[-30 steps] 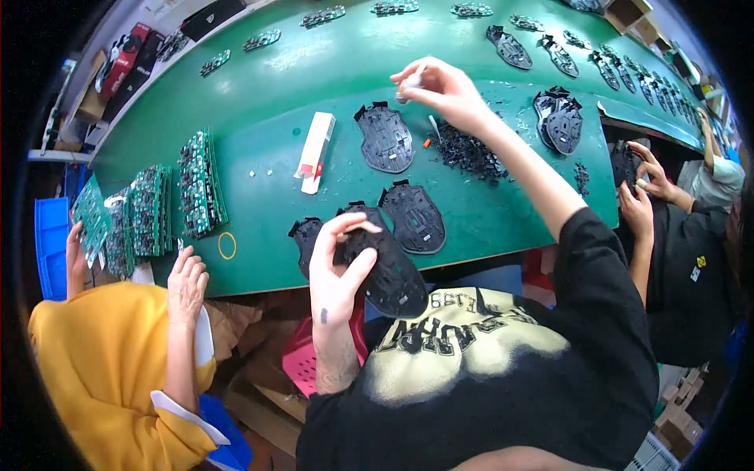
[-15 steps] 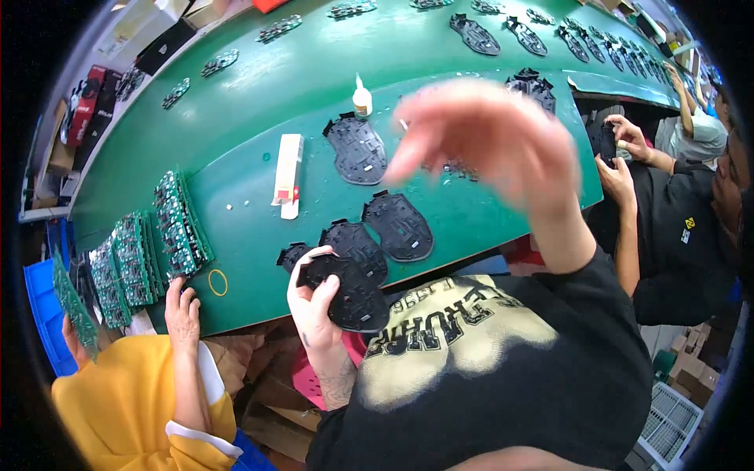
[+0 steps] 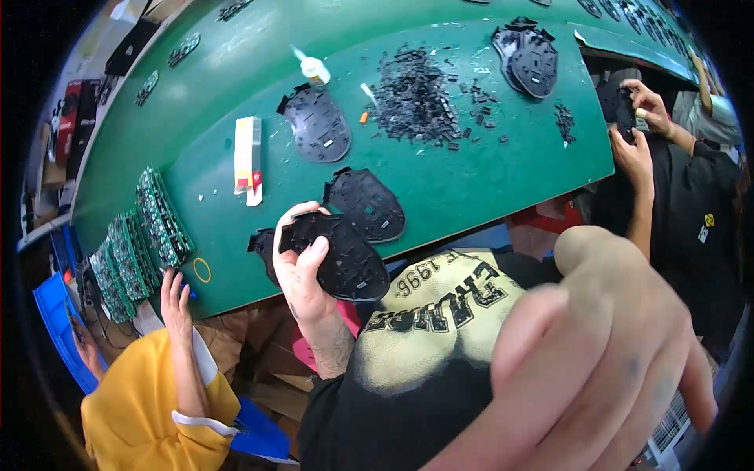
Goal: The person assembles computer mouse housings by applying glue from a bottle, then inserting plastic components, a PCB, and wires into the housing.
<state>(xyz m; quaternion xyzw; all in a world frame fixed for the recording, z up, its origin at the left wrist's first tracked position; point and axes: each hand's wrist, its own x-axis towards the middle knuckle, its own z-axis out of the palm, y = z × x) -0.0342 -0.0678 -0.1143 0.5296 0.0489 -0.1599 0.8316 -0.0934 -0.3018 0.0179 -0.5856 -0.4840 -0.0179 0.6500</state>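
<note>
My left hand (image 3: 302,275) grips a black plastic shell (image 3: 345,263), rounded and shaped like a mouse base, with the thumb on its face. It is held over the table's near edge. Just behind it lies a similar black shell (image 3: 365,206), and part of another black piece (image 3: 263,247) shows left of my fingers. My right hand (image 3: 605,337) looms large at the lower right, away from the table and very close to the camera. Its back faces the view; the fingertips are hidden or blurred, so I cannot tell if it holds anything.
A heap of small black pieces (image 3: 412,98) lies mid-table, near a white bottle (image 3: 314,71), a lone shell (image 3: 318,125) and a white-and-red box (image 3: 248,153). Stacked shells (image 3: 530,63) stand farther right. Green circuit boards (image 3: 162,220) are beside a yellow-clad person (image 3: 157,392); another person (image 3: 667,204) works at right.
My right hand has left the space above the table and come down close at the lower right, uncovering the heap of pieces. My left hand still holds a shell. The view has shifted.
</note>
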